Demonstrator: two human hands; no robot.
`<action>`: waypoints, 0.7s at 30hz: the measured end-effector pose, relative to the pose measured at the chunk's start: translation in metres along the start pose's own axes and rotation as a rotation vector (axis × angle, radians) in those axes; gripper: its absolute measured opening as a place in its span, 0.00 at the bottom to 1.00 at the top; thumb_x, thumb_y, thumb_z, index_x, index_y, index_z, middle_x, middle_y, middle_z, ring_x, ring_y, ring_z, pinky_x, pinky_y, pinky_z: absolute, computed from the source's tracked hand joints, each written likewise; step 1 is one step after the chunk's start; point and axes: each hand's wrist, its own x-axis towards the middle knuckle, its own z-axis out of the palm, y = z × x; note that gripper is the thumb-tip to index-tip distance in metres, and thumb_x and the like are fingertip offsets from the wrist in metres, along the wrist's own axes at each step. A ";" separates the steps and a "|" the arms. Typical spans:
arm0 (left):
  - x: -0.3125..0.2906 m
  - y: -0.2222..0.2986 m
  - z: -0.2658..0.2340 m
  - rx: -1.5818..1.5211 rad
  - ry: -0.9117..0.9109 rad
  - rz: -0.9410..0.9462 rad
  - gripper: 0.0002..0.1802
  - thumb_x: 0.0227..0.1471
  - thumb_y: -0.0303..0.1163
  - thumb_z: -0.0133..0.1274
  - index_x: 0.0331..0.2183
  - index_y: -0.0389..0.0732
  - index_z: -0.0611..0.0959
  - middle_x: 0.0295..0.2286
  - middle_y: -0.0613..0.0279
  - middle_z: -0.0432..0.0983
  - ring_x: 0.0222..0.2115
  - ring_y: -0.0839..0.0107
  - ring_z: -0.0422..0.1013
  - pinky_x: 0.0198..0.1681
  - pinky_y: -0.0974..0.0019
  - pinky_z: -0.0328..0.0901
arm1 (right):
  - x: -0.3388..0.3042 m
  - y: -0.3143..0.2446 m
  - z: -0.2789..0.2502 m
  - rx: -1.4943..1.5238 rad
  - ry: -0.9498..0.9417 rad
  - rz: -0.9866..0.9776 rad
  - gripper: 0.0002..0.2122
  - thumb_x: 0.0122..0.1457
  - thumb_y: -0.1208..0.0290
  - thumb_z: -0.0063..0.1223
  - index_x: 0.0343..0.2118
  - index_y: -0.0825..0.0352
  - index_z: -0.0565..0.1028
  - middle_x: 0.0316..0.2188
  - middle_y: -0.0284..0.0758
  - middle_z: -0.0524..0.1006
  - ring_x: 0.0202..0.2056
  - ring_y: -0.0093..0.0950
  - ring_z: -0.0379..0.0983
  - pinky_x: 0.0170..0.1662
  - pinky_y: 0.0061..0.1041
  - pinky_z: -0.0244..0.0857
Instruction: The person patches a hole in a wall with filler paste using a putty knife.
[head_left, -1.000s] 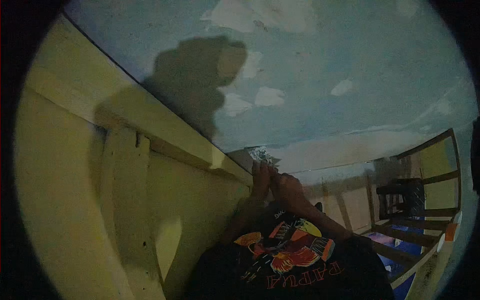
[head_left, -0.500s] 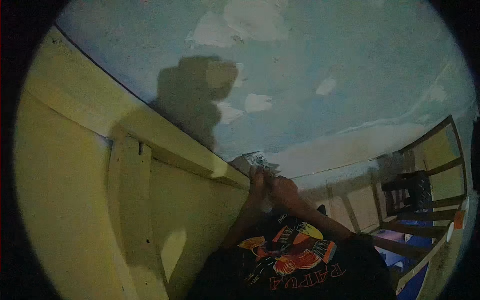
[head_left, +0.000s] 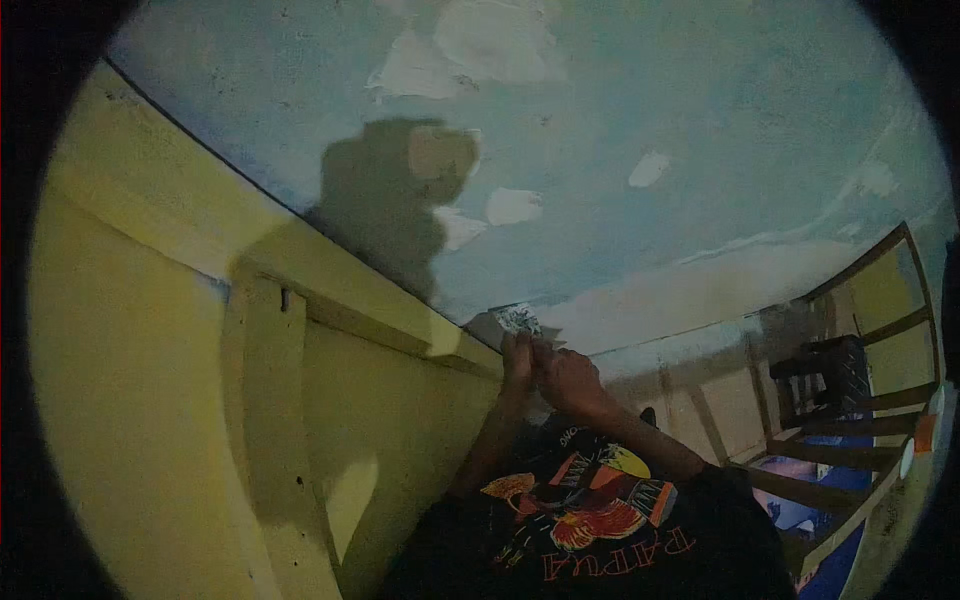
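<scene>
My left hand (head_left: pixel 517 362) and my right hand (head_left: pixel 571 380) are close together at chest height, in front of the pale blue painted surface. Closed fingers of the left hand hold a flat putty knife (head_left: pixel 519 320), its blade smeared with whitish-grey filler. A second grey, pointed blade edge (head_left: pixel 553 337) shows just above the right fist, which is closed on what looks like another scraper; its handle is hidden. The blades are close to the corner where the blue surface (head_left: pixel 620 110) meets the yellow boarding. White filler patches (head_left: pixel 515 206) mark that surface.
Yellow boarding (head_left: pixel 130 380) with a protruding ledge runs along my left. A wooden ladder-like frame (head_left: pixel 925 330) stands at the right, beside a dark chair-like object (head_left: pixel 845 370). A dark shadow (head_left: pixel 390 190) falls across the blue surface. My black printed shirt fills the lower middle.
The view has shifted slightly. Both hands stay together with the blades at nearly the same place; the filler-smeared blade looks a little more turned toward me.
</scene>
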 end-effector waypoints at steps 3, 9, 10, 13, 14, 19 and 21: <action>0.009 -0.008 -0.001 0.011 0.372 -0.442 0.17 0.47 0.40 0.35 0.19 0.38 0.69 0.16 0.64 0.64 0.16 0.76 0.60 0.19 0.73 0.57 | 0.001 -0.001 -0.006 -0.017 0.016 -0.023 0.14 0.49 0.67 0.32 0.38 0.67 0.61 0.19 0.44 0.69 0.22 0.40 0.66 0.25 0.36 0.60; 0.007 -0.019 -0.013 -0.220 0.094 -0.072 0.12 0.46 0.35 0.39 0.19 0.38 0.70 0.16 0.63 0.65 0.17 0.75 0.61 0.21 0.72 0.58 | 0.009 0.000 -0.009 -0.040 -0.100 -0.045 0.17 0.44 0.69 0.39 0.38 0.70 0.61 0.22 0.46 0.70 0.26 0.40 0.68 0.29 0.35 0.62; 0.010 -0.019 -0.013 -0.242 0.106 -0.114 0.13 0.46 0.35 0.38 0.19 0.37 0.69 0.17 0.62 0.65 0.18 0.74 0.61 0.21 0.71 0.58 | 0.005 -0.001 -0.013 -0.020 -0.065 -0.077 0.17 0.44 0.69 0.39 0.38 0.70 0.61 0.22 0.46 0.70 0.26 0.39 0.68 0.29 0.35 0.61; 0.007 -0.016 -0.011 -0.309 0.142 -0.243 0.14 0.47 0.36 0.36 0.21 0.37 0.69 0.19 0.60 0.64 0.19 0.71 0.61 0.23 0.69 0.58 | 0.004 0.009 0.005 -0.094 0.067 -0.127 0.16 0.46 0.70 0.37 0.40 0.66 0.59 0.18 0.45 0.69 0.23 0.40 0.67 0.25 0.36 0.60; 0.006 -0.014 -0.010 -0.330 0.152 -0.287 0.14 0.47 0.37 0.35 0.22 0.36 0.69 0.19 0.59 0.64 0.19 0.70 0.62 0.23 0.68 0.58 | 0.005 0.009 0.005 -0.094 0.065 -0.124 0.16 0.46 0.70 0.37 0.40 0.66 0.59 0.18 0.45 0.69 0.23 0.40 0.67 0.25 0.36 0.60; 0.011 -0.001 0.000 -0.209 0.153 -0.321 0.16 0.48 0.38 0.33 0.23 0.35 0.68 0.20 0.58 0.64 0.21 0.68 0.62 0.25 0.65 0.58 | 0.016 0.012 0.005 -0.036 0.133 -0.112 0.13 0.46 0.69 0.37 0.36 0.67 0.62 0.18 0.44 0.70 0.22 0.41 0.67 0.24 0.36 0.60; 0.004 0.000 0.002 -0.025 0.135 -0.233 0.16 0.48 0.38 0.34 0.23 0.35 0.68 0.20 0.58 0.64 0.21 0.69 0.62 0.25 0.65 0.58 | 0.011 0.009 0.000 -0.037 0.111 -0.099 0.12 0.46 0.69 0.37 0.35 0.67 0.64 0.18 0.44 0.70 0.22 0.41 0.67 0.24 0.36 0.61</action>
